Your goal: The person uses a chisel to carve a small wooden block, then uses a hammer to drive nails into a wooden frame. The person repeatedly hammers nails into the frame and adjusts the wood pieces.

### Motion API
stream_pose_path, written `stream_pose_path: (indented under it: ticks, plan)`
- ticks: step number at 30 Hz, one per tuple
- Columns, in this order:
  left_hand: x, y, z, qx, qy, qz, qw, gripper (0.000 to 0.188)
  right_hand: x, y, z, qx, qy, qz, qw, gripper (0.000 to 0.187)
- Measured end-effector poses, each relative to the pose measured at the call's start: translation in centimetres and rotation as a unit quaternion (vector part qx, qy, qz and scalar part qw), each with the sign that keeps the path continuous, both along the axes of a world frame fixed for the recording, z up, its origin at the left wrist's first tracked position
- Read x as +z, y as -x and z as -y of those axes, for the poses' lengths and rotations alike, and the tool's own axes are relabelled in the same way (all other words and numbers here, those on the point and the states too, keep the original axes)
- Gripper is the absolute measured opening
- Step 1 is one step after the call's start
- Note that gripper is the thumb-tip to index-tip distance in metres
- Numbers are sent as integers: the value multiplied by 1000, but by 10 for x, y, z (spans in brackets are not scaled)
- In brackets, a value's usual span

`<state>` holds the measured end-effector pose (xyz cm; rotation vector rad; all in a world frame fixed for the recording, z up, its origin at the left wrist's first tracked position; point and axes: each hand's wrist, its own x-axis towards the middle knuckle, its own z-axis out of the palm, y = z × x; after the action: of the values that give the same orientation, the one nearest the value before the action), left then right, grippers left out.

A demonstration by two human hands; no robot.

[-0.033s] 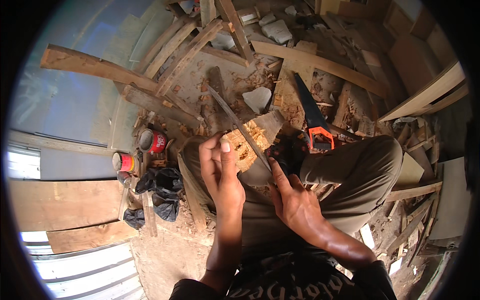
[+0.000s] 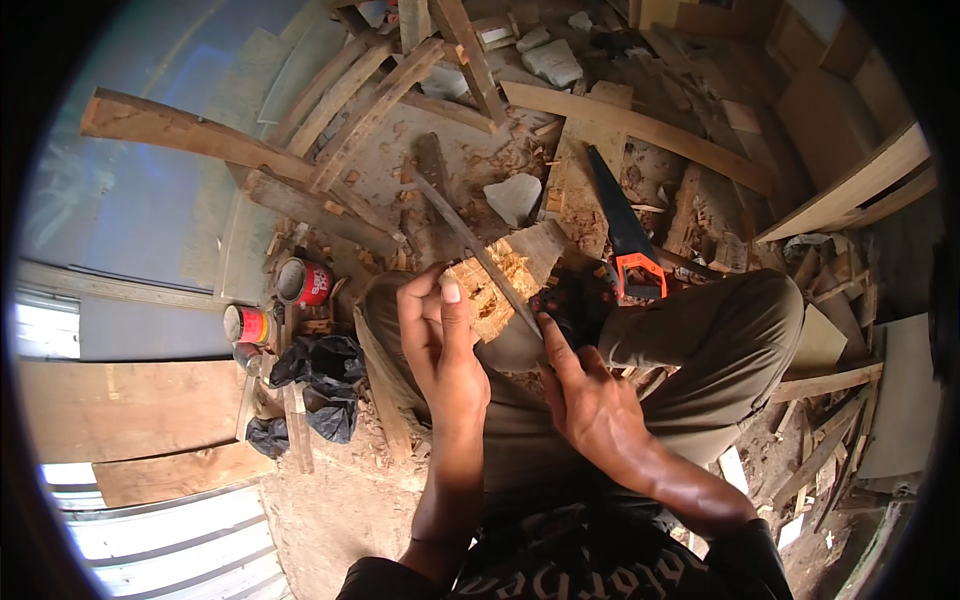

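My left hand [image 2: 445, 340] grips the left side of a wood block [image 2: 541, 252], its thumb upright along the edge. The block's near part has a rough, bright yellow, carved face; its far end is smoother and greyish. Across that carved face lies a long, narrow, dark metal file [image 2: 450, 212], slanting from far left to near right. My right hand [image 2: 597, 408] is closed on the file's near end, with the index finger stretched along it. The palm hides the end of the file. Both hands are above my lap, between my bent knees.
A handsaw [image 2: 622, 225] with an orange handle lies beyond my right knee. Two cans [image 2: 303, 282] and a black plastic bag [image 2: 335, 365] stand at left. Timber beams [image 2: 190, 130], a pale stone [image 2: 514, 199], boards and wood chips cover the floor ahead.
The file has shifted very slightly to the left across the block. Both hands keep their holds, and the surroundings look the same.
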<state>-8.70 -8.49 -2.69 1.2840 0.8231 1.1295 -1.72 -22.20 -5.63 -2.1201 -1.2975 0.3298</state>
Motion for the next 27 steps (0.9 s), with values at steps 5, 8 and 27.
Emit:
stream_pose_path:
  ticks: [5,8,27]
  plan:
    - [-1,-18,3,-3,12,58,998,26,10,-41,3,33,39,218,975,71]
    - [0,-25,2,-17,-7,36,999,26,21,-71,10,54,78,244,965,72]
    - [-2,-12,-19,10,-4,31,999,29,-8,-18,4,-1,-145,-445,884,30]
